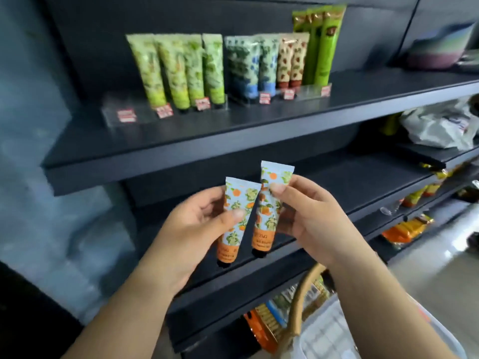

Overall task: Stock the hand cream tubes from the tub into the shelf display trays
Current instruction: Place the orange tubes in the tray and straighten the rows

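Two hand cream tubes with an orange-fruit print are held up in front of the dark shelves, caps down. The left hand pinches the left tube between thumb and fingers; the right hand pinches the right tube the same way, and the two tubes sit just beside each other. On the top shelf, clear display trays run along its middle: green tubes, blue tubes, brown-spotted tubes and taller green tubes stand in them, while the leftmost tray shows only a price tag. A clear tub with a tan handle sits at the bottom right. Snack packets fill lower shelves on the right.
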Available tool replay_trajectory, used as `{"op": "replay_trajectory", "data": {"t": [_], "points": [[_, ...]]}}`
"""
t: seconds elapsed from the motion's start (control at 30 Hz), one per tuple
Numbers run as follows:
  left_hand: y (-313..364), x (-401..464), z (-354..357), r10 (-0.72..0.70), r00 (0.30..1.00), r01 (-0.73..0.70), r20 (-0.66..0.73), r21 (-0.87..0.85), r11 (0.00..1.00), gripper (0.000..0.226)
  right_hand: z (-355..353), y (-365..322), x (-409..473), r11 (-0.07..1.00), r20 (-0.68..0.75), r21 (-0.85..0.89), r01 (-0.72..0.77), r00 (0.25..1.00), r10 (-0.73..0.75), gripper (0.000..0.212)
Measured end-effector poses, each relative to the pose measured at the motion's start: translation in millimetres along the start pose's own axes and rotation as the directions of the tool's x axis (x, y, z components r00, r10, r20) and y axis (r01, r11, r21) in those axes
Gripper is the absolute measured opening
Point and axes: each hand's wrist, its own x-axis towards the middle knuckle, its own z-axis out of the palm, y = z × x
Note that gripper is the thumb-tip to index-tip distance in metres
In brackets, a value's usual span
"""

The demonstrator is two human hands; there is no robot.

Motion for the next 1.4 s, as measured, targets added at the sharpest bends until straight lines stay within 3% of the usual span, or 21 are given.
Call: {"op": "replay_trajectory", "data": {"t": [0.13,0.3,0.43,0.53,0.83,0.9,1.03,1.23,1.4], "points": [[50.5,-17.5,-54.6,0.201,0.979,-0.201,-0.023,0.013,0.979,0.034,54.5,-36.0,5.2,0.967,0.138,-0.161,0.196,0.975,-0.174,0.019],[95.1,-29.6,-106.9,0.319,0.942,-0.312,-0.103,0.078,0.947,0.035,110.9,-73.8,17.7,0.871,0.253,-0.355,0.340,0.932,-0.261,0.020],[130.1,-33.9,-138.8,0.380,0.910,-0.367,-0.168,0.102,0.925,0.029,150.7,-101.3,34.7,0.831,0.327,-0.390,0.396,0.904,-0.277,0.012],[155.2,-24.7,-163.3,0.411,0.892,-0.386,-0.187,0.155,0.909,0.023,176.3,-123.9,50.2,0.806,0.363,-0.417,0.419,0.890,-0.275,0.018],[202.2,51.4,-199.3,0.457,0.864,-0.405,-0.212,0.247,0.880,0.022,207.2,-201.3,124.0,0.694,0.408,-0.526,0.492,0.862,-0.303,0.010],[203.1,72.5,-203.0,0.458,0.862,-0.402,-0.217,0.255,0.879,0.022,210.2,-207.9,145.5,0.632,0.417,-0.582,0.511,0.855,-0.308,0.008],[197.4,118.0,-212.9,0.435,0.869,-0.369,-0.236,0.276,0.887,0.021,216.8,-205.5,196.5,0.387,0.471,-0.740,0.550,0.835,-0.286,0.009],[181.9,167.3,-229.6,0.428,0.848,-0.354,-0.313,0.266,0.897,0.024,226.4,-190.6,259.5,0.122,0.551,-0.807,0.578,0.811,-0.199,0.011],[169.5,193.2,-234.6,0.399,0.872,-0.342,-0.285,0.229,0.911,0.026,229.9,-178.7,279.7,-0.051,0.578,-0.815,0.577,0.804,-0.143,0.012]]}}
